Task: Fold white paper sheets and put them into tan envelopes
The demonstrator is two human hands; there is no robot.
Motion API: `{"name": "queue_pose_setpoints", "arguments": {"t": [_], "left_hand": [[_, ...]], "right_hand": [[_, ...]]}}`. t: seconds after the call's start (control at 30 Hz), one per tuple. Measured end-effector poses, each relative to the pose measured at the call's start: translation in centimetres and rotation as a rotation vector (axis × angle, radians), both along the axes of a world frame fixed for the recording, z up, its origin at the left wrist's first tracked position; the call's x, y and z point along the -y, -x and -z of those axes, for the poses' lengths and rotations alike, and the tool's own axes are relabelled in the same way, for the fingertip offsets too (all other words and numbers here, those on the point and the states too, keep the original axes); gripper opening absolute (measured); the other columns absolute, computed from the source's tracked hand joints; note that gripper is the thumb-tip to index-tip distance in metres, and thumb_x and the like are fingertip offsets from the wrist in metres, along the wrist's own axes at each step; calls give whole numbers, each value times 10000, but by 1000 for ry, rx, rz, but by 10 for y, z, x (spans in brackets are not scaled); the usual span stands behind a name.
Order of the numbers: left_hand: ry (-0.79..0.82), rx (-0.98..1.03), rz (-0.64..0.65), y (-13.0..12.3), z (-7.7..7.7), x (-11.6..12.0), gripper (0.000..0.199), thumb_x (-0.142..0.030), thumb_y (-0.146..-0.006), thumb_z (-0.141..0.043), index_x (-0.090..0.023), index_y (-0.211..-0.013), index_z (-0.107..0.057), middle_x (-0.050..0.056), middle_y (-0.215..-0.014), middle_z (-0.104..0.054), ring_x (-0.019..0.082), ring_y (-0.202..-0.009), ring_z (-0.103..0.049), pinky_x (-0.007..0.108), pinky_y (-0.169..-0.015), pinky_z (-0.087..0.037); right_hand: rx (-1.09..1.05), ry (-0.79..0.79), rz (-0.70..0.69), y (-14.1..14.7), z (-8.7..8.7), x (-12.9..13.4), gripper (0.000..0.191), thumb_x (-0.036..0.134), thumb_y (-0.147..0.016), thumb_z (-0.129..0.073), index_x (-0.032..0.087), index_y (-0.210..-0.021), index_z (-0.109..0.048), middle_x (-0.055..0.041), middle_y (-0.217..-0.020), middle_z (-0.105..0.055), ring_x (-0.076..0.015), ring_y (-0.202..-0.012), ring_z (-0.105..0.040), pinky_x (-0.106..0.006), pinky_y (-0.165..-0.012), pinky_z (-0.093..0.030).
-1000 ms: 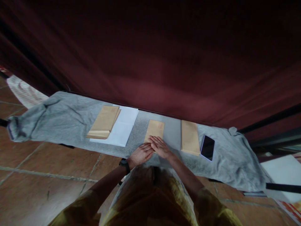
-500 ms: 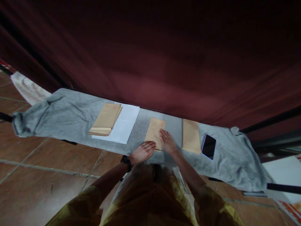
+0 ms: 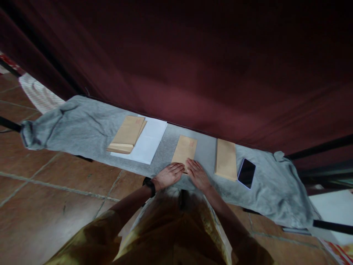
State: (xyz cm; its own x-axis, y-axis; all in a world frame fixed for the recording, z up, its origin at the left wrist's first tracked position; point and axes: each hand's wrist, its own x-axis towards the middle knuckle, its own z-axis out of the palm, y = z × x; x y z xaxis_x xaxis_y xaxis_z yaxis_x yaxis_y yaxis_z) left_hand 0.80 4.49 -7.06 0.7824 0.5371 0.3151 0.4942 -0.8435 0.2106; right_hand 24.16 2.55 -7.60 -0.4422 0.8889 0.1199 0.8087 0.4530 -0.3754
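Note:
A brown paper envelope lies flat in front of me on the grey cloth. My left hand rests on its near left corner with fingers stretched out. My right hand lies flat on the near right part, its fingertips close to those of the left. Small red print shows at the envelope's far right corner. On the left, a stack of brown envelopes partly covers some white paper. More brown envelopes lie to the right of my right hand.
A phone with a purple edge lies beside the right-hand envelopes. The grey cloth covers a narrow bench or table, wrinkled at both ends. A dark red curtain hangs along the far edge. Brown floor tiles show below.
My right hand has slid from the envelope's right side down to its near edge, beside my left hand. The whole view has shifted slightly.

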Motion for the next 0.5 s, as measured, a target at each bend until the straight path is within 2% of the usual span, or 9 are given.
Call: {"name": "queue_pose_setpoints", "arguments": {"t": [0.17,0.33,0.5], "left_hand": [[-22,-32,-17,0,0,1,331,-199,-1032,-479,-148,-1321,-631,130,-1401,-668,236,-1358,-586,422,-1169,-468],[-7,5,-16,1,2,-1,375,-193,-1017,-504,-152,-1377,-602,129,-1419,-657,235,-1361,-582,429,-1156,-479],[14,35,-15,1,1,-2,352,-203,-1016,-518,-159,-1347,-632,116,-1395,-675,223,-1328,-604,408,-1140,-490]], "right_hand": [[-18,4,-39,0,-7,13,516,363,-1109,-314,174,-1568,-454,-96,-1628,-441,-228,-1527,-392,-499,-1287,-313],[-80,-10,-47,0,-7,23,493,376,-1080,-457,232,-1551,-481,-83,-1593,-497,-226,-1475,-472,-507,-1264,-364],[-162,-11,12,1,-2,25,384,291,-1065,-498,279,-1427,-625,-56,-1478,-627,-214,-1382,-578,-506,-1234,-417]]}}
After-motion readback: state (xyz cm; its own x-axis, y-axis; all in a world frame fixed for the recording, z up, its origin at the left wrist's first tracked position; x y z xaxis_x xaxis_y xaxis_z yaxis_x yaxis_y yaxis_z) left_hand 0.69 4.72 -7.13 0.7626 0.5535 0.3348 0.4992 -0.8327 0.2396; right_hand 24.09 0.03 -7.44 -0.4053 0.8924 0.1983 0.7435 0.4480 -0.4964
